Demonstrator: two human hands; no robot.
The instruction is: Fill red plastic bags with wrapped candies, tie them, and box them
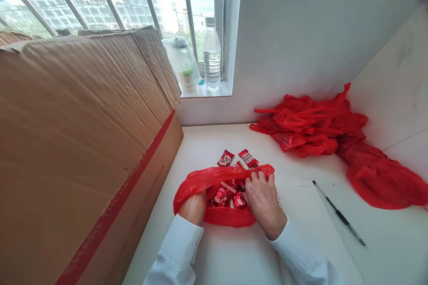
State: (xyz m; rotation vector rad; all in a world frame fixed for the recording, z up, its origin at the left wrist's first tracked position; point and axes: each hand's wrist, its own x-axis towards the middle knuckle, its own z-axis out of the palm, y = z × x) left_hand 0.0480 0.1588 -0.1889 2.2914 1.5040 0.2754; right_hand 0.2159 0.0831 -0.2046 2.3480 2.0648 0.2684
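A red plastic bag [197,181] lies on the white table with its mouth wide and several small red candy packets [221,194] inside. My left hand [194,207] reaches into the bag at its left side; the fingers are hidden by the plastic. On the right, my right hand [264,200] has its fingers curled over the bag's rim, gripping the plastic. Just behind the bag lie more loose packets, one dark red packet [226,158] and one red and white packet [248,158] among them.
A big cardboard box [83,142] fills the left side. Crumpled red bags [310,124] are heaped at the back right. White paper [310,227] and a black pen [339,213] lie to the right. On the windowsill stand a water bottle [211,58] and a bagged cup [188,71].
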